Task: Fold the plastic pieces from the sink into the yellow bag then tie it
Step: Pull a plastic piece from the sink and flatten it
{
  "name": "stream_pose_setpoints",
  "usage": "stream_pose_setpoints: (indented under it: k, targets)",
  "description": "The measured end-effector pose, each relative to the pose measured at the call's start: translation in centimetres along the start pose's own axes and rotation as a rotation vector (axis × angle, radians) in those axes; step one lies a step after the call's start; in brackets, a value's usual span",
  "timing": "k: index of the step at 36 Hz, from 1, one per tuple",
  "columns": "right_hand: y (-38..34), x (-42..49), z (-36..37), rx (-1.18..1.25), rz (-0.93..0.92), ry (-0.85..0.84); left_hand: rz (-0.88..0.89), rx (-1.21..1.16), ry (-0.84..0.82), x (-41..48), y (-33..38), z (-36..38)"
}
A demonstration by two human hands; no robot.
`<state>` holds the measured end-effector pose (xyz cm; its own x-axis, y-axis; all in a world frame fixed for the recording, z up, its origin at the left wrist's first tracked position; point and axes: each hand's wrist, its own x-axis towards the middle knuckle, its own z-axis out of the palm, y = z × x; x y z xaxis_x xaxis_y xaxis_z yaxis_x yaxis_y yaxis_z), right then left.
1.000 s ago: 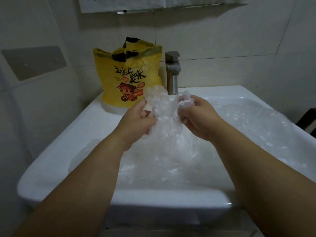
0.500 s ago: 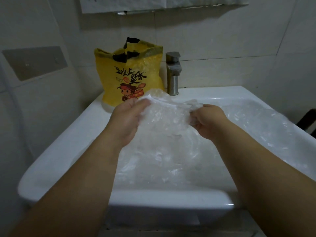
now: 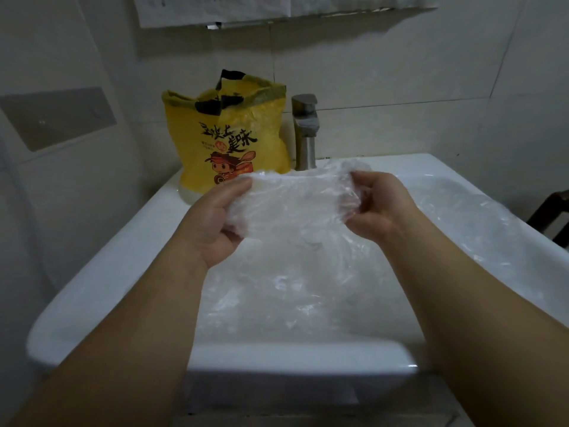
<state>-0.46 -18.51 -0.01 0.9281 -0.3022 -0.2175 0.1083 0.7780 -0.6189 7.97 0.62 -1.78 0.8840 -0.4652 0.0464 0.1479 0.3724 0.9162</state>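
Note:
A clear plastic piece (image 3: pixel 295 204) is stretched above the white sink (image 3: pixel 129 241). My left hand (image 3: pixel 215 223) grips its left end, thumb on top. Its right end is pinched by my right hand (image 3: pixel 378 208). More crumpled clear plastic (image 3: pixel 308 291) lies in the basin and over the sink's right side. The yellow bag (image 3: pixel 228 143), printed with black characters and a cartoon figure, stands upright on the sink's back left corner with its mouth open and black handles showing.
A steel tap (image 3: pixel 305 131) rises at the back of the sink, right of the bag. Tiled walls close in behind and to the left. A dark chair frame (image 3: pixel 551 217) shows at the right edge.
My hands have drawn apart sideways, spreading the bunched plastic piece into a wider, flatter band. The bag and the plastic in the basin stayed put.

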Motion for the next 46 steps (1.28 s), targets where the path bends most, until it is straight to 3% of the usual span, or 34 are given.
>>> stream_pose_setpoints:
  k: [6, 13, 15, 18, 21, 23, 26, 28, 30, 32, 34, 38, 42, 46]
  targets:
    - [-0.1, -0.1, 0.0, -0.262, -0.003, -0.131, 0.002, -0.181, -0.11, 0.0, 0.8, -0.7]
    - [0.0, -0.3, 0.4, -0.197, -0.123, -0.223, -0.078, -0.286, -0.048, -0.4, 1.1, -0.1]
    - [-0.1, -0.4, 0.5, -0.105, -0.12, -0.25, -0.194, -0.368, -0.225, -1.2, 1.3, 0.3]
    - [-0.3, -0.5, 0.5, -0.003, -0.107, -0.272, -0.21, -0.421, -0.461, -2.2, 1.3, 0.2]
    - [-0.3, -0.5, 0.5, -0.058, -0.095, -0.264, -0.175, -0.489, -0.61, -1.3, 0.7, 0.0]
    - [-0.3, -0.4, 0.5, -0.149, -0.064, -0.256, -0.25, -0.433, -0.592, -0.8, 0.7, 0.0]
    - [-0.2, -0.5, 0.5, -0.278, -0.053, -0.245, -0.111, 0.242, -0.059, 0.3, -0.2, -0.9]
    - [0.0, -0.5, 0.4, -0.391, -0.09, -0.237, -0.062, 0.747, 0.114, 0.4, -1.1, -1.0]
    - [0.3, -0.6, 0.5, -0.524, -0.126, -0.247, 0.185, 0.988, 0.184, -0.2, -1.7, -0.4]
    - [0.9, -0.6, 0.5, -0.644, -0.138, -0.258, 0.362, 0.757, 0.111, -1.1, -0.9, 0.9]
    - [1.4, -0.6, 0.7, -0.72, -0.128, -0.273, 0.33, 0.553, 0.001, -1.3, -0.3, 1.5]
    - [1.4, -0.6, 0.7, -0.728, -0.112, -0.312, 0.113, 0.674, -0.229, -1.3, -0.7, 1.4]
    - [0.9, -0.5, 0.8, -0.689, -0.13, -0.262, 0.143, 0.689, -0.223, -1.7, -1.0, 2.1]
    - [0.7, -0.3, 0.7, -0.644, -0.152, -0.092, 0.166, 0.52, -0.139, -1.3, -0.8, 2.0]
